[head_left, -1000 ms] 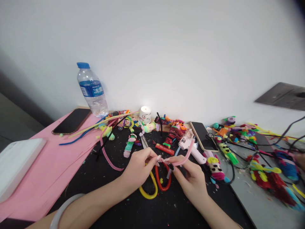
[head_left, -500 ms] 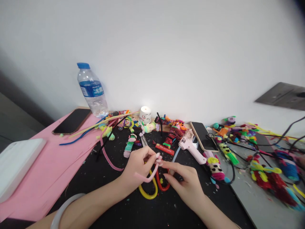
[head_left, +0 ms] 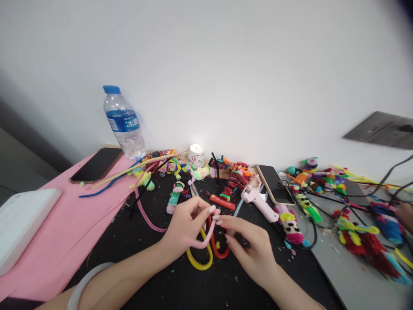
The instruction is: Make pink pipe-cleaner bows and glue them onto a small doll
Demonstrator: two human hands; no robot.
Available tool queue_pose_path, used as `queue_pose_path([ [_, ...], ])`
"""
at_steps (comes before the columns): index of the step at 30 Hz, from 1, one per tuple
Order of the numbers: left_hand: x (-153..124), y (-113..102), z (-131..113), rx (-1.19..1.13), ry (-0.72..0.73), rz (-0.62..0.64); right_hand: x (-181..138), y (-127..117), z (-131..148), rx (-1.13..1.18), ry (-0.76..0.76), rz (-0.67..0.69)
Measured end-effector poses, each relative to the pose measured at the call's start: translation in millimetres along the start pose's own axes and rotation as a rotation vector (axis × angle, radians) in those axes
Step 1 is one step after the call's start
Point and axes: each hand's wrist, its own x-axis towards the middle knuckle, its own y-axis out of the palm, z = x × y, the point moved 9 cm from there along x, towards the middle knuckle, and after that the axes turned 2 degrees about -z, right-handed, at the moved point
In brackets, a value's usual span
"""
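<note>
Pinched between the thumb and index finger of my left hand (head_left: 185, 224) is a pink pipe cleaner (head_left: 206, 242), its lower part bent into a hook that curves back toward the wrist. My right hand (head_left: 250, 247) has its fingertips against the same pipe cleaner near the coiled top end, while the thumb sits lower. Under both hands lie scissors with a yellow and red handle (head_left: 199, 266), blades pointing away and partly covered. A longer pink pipe cleaner (head_left: 146, 218) lies left of my left hand. A green pipe-cleaner figure (head_left: 174, 199) is just beyond it.
A pale pink glue gun (head_left: 260, 205) and a phone (head_left: 274, 184) lie to the right. Pipe-cleaner figures (head_left: 292, 228) and cables spread further right, where part of another person's hand (head_left: 405, 215) shows. A water bottle (head_left: 125, 125), dark phone (head_left: 96, 165) and white box (head_left: 27, 224) are left.
The pink pipe cleaner's free lower part has swung slightly downward and its top end has turned between my fingertips. My hands stay almost in place.
</note>
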Motion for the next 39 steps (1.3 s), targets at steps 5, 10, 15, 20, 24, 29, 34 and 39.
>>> queue_pose_path([
  [5, -3, 5, -4, -0.003, 0.077, 0.049, -2, -19, -15, 0.014, 0.13, -0.216],
  [10, -12, 9, -27, 0.074, 0.264, 0.101, 0, -10, -25, -0.067, 0.217, -0.14],
  [15, -18, 12, -45, 0.174, 0.422, 0.103, 3, -3, -22, -0.099, 0.222, -0.092],
  [20, -17, 12, -40, 0.189, 0.349, 0.095, 6, 0, -17, -0.107, 0.191, -0.07],
  [24, -15, 13, -32, 0.167, 0.27, 0.109, 7, -1, -15, -0.129, 0.161, -0.08],
  [29, -10, 14, -25, 0.104, 0.182, 0.125, 7, -2, -10, -0.157, 0.116, -0.095],
  [34, -7, 15, -22, 0.035, 0.135, 0.137, 7, -1, -9, -0.176, 0.12, -0.096],
  [39, -5, 13, -21, 0.014, 0.13, 0.144, 8, -1, -9, -0.182, 0.116, -0.116],
])
